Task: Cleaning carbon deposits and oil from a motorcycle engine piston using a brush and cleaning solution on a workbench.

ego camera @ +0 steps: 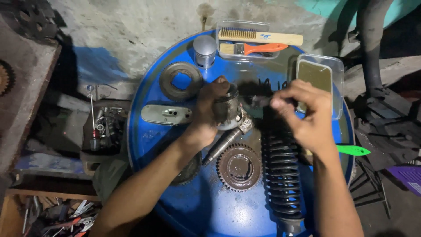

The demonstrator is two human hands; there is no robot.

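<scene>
**Two hands work a greasy metal part over a blue drum top**

A person's left hand is wrapped around a grimy metal cylinder, holding it just above the middle of a round blue drum top. A dull steel shaft slants down from the cylinder toward the near edge. The right hand is pinched shut beside the cylinder; what it pinches is too blurred to tell.

At the far edge, a clear plastic tray holds a wire brush with a pale wooden handle and a paintbrush with an orange handle. At the far right edge, a second clear tub holds murky olive-brown liquid.

Around the hands lie a ring gear, a silver piston, a grey plate, a rusty toothed gear and a black coil spring.
</scene>
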